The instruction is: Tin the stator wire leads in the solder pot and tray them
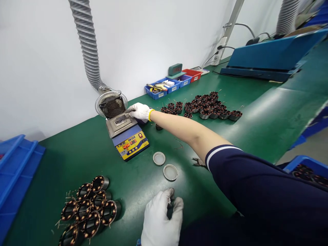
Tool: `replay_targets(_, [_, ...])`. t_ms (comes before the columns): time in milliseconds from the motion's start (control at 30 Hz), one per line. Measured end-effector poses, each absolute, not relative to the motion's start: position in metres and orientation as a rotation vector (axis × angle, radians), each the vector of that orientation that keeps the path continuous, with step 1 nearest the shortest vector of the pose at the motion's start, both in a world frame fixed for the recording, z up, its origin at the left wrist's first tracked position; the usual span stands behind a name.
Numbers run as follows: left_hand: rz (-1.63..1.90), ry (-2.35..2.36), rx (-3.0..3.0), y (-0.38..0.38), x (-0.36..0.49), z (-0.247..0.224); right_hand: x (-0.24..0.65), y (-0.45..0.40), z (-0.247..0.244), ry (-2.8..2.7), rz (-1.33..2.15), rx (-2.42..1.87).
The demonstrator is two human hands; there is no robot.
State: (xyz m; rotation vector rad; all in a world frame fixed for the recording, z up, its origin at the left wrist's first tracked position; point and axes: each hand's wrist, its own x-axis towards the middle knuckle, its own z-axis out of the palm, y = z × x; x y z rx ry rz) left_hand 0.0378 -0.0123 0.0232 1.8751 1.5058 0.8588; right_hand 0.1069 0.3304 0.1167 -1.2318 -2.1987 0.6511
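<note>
My right hand (139, 112), in a white glove with a yellow cuff, reaches to the right rear edge of a heated metal pot unit (120, 124). Its fingers are pressed together; what they grip is too small to make out. The unit's yellow panel (132, 145) shows red digits. Near the bottom edge, my gloved left hand (162, 217) is curved, thumb and forefinger apart with a dark gap between. Just beyond it are two shallow round dishes (159, 158) (170, 172).
Copper-wound rings stand in groups at the lower left (83, 210) and back right (205, 112). Pliers (198, 162) lie beside my sleeve. Behind are small blue bins (156, 94), a red bin (192, 76) and a clock (175, 69). A duct (87, 44) hangs above the pot.
</note>
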Motion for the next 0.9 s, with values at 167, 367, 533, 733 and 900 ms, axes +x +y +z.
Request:
replay_targets(167, [0.833,1.493,1.881,-0.007,0.033,0.022,0.095,0.336,0.113,-2.198,0.497,-1.184])
replay_targets(367, [0.757,1.462,1.888,-0.006,0.029,0.021,0.095,0.327,0.108,-2.306,0.392,-1.126])
replay_targets(533, [0.751,1.514,1.842,-0.007,0.034,0.029,0.104,0.317,0.106,-2.384,0.303,-1.101])
replay_targets(733, [0.711,1.522,1.842,-0.005,0.034,0.029,0.110,0.317,0.112,-2.373,0.228,-1.136])
replay_targets(900, [0.614,1.477,1.869,-0.002,0.029,0.024,0.096,0.317,0.120,-2.410,0.032,-1.185])
